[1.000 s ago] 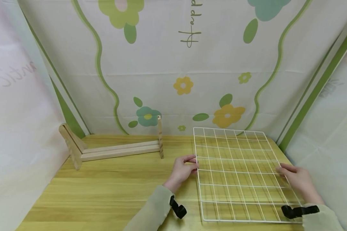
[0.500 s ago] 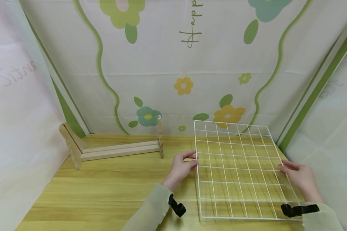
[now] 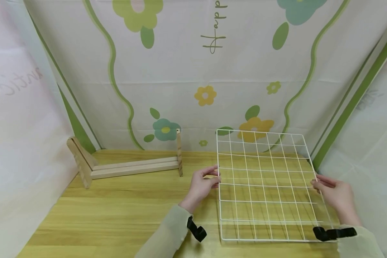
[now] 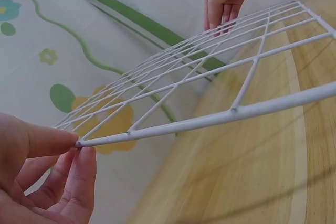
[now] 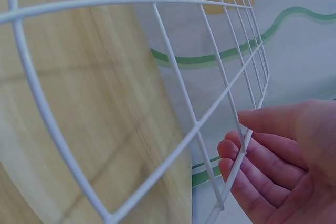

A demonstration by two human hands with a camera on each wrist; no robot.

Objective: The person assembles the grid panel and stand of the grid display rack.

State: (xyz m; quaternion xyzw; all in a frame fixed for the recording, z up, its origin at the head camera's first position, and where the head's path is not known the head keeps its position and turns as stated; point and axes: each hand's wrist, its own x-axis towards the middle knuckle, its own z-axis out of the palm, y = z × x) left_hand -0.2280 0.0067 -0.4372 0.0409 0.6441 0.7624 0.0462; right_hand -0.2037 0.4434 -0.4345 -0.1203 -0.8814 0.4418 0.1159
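A white wire grid panel [image 3: 261,185] is held between both hands over the right part of the table, its far edge raised and its shadow falling on the wood. At the panel's left side, my left hand [image 3: 201,186] pinches the outer wire between thumb and fingers; in the left wrist view the left hand [image 4: 42,174] grips the rod's end nearest the camera. My right hand [image 3: 337,196] pinches the right outer wire, and the right wrist view shows the right hand [image 5: 286,161] with its thumb above the wire and fingers curled behind it.
A wooden stand [image 3: 135,168] with two upright ends and a grooved crossbar sits at the back left of the table [image 3: 116,218]. Patterned white cloth [image 3: 167,71] encloses the back and both sides. A black strap mount [image 3: 196,230] is on the left sleeve.
The far edge of the grid panel has risen, so the panel tilts up more. Both hands have moved up slightly with it; the wooden stand stays put.
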